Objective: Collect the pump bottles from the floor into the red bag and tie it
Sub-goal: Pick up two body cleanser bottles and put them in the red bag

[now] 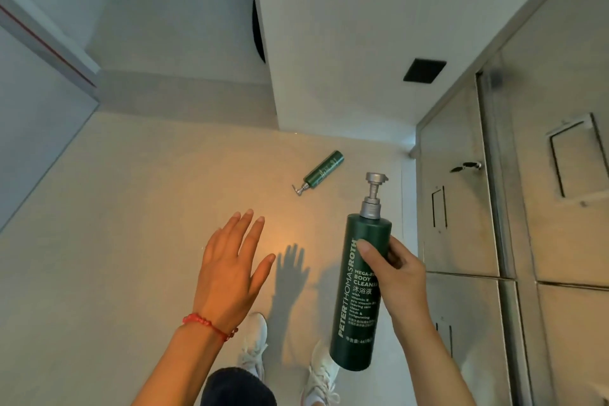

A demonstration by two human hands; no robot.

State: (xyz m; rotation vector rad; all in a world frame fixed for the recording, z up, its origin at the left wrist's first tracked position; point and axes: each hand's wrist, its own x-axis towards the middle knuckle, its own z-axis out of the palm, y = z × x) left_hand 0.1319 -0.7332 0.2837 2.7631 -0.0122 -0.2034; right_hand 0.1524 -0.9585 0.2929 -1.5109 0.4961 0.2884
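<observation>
Right hand (392,277) curled round 1 upright green pump bottle (359,290), beside metal lockers (494,208). Left hand (230,273) flat, fingers straight, holding nothing, over bare floor (131,208). Second bottle (321,171) lying ahead, near wall corner.

Matt green bottle (361,290), silvery pump (374,194); smooth pale floor (131,208); brushed metal lockers (461,208).

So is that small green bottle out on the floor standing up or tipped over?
Tipped over. The small dark green pump bottle lies on its side on the pale floor, silver pump head pointing toward the person.
</observation>
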